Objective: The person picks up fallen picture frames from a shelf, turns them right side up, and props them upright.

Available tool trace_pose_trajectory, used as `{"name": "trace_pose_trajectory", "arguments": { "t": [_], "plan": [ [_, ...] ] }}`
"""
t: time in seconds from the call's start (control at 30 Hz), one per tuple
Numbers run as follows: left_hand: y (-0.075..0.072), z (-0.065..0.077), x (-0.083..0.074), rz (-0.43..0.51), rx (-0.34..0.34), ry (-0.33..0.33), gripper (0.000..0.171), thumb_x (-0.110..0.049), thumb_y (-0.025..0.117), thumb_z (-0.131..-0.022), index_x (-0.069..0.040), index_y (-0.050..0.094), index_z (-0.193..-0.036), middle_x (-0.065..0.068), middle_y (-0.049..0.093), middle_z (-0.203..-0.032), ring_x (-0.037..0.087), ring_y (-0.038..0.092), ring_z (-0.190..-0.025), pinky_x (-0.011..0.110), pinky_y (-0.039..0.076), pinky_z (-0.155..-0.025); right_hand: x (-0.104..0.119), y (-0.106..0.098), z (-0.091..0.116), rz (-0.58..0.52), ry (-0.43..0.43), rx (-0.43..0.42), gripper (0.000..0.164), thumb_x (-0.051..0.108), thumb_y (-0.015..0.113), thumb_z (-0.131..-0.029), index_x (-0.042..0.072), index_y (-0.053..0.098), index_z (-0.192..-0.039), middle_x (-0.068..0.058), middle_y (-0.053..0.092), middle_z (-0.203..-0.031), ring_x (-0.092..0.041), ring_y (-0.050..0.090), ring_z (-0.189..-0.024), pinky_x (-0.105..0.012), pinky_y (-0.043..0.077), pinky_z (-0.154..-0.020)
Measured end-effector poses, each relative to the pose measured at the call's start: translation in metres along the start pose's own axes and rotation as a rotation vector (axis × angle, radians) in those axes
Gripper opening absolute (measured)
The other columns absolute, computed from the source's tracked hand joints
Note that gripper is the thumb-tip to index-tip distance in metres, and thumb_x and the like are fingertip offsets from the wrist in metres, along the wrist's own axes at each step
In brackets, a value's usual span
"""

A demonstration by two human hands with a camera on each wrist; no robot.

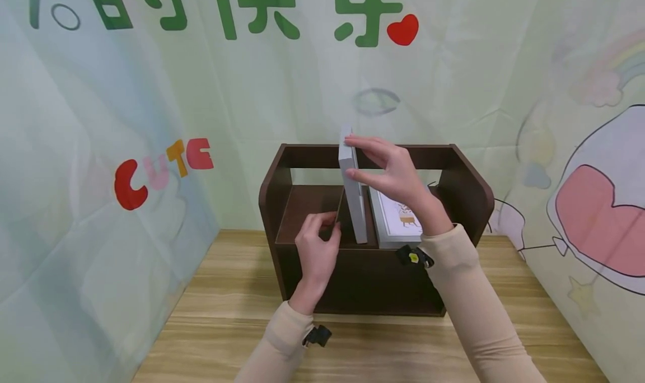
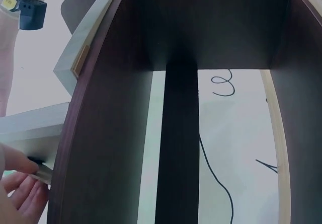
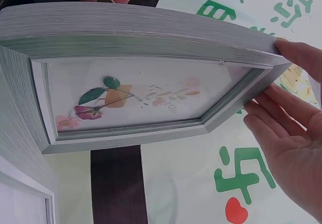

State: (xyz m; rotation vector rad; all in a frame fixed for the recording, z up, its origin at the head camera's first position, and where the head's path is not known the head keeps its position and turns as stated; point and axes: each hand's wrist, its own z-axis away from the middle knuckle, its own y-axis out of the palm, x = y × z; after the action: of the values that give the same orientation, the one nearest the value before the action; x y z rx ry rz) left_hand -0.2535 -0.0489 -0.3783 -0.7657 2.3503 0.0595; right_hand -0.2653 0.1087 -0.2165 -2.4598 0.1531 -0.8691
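A grey picture frame (image 1: 358, 209) stands upright on the upper shelf of a dark brown rack (image 1: 363, 279). Pressed-flower art shows behind its grey border (image 3: 151, 22) in the right wrist view. Its top end is pinched by my right hand (image 1: 393, 167), thumb on one side and fingers on the other. Behind the frame, my left hand (image 1: 318, 246) pinches the thin dark back stand (image 1: 341, 204) between thumb and fingers. In the left wrist view the left hand (image 2: 22, 194) is partly cut off at the edge.
A second grey frame (image 1: 381, 226) leans back on the shelf's right half, a drawing inside it. The rack stands on a wood-grain table (image 1: 373, 346). Printed cloth (image 1: 252, 92) hangs behind and on both sides. Each sleeve carries a small black camera (image 1: 317, 336).
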Motion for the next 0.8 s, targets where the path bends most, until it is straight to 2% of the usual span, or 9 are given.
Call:
{"name": "trace_pose_trajectory", "arguments": {
  "t": [0.23, 0.7, 0.8],
  "plan": [
    [-0.007, -0.004, 0.005, -0.002, -0.029, 0.018, 0.011, -0.001, 0.07, -0.081, -0.004, 0.072, -0.091, 0.006, 0.064, -0.085, 0.018, 0.063, -0.075, 0.032, 0.056, -0.069, -0.001, 0.004, -0.002, 0.009, -0.014, 0.006, 0.047, 0.005, 0.07, -0.083, -0.003, 0.056, -0.127, -0.018, 0.054, -0.135, -0.024, 0.047, -0.13, -0.035, 0.038, -0.108],
    [-0.018, -0.012, 0.015, -0.053, -0.072, 0.002, 0.01, 0.0, 0.07, -0.081, -0.003, 0.073, -0.09, 0.006, 0.063, -0.084, 0.018, 0.064, -0.075, 0.032, 0.055, -0.069, -0.002, 0.013, -0.007, 0.037, -0.084, 0.027, 0.046, 0.003, 0.07, -0.083, -0.004, 0.056, -0.126, -0.02, 0.054, -0.134, -0.029, 0.048, -0.129, -0.037, 0.039, -0.107],
    [-0.021, -0.014, 0.017, -0.061, -0.09, 0.009, 0.009, -0.001, 0.07, -0.081, -0.005, 0.073, -0.089, 0.006, 0.064, -0.083, 0.018, 0.064, -0.074, 0.033, 0.055, -0.068, -0.013, 0.016, -0.01, 0.038, -0.105, 0.037, 0.047, 0.005, 0.07, -0.083, -0.002, 0.056, -0.127, -0.018, 0.054, -0.134, -0.028, 0.048, -0.129, -0.037, 0.039, -0.108]
  ]
}}
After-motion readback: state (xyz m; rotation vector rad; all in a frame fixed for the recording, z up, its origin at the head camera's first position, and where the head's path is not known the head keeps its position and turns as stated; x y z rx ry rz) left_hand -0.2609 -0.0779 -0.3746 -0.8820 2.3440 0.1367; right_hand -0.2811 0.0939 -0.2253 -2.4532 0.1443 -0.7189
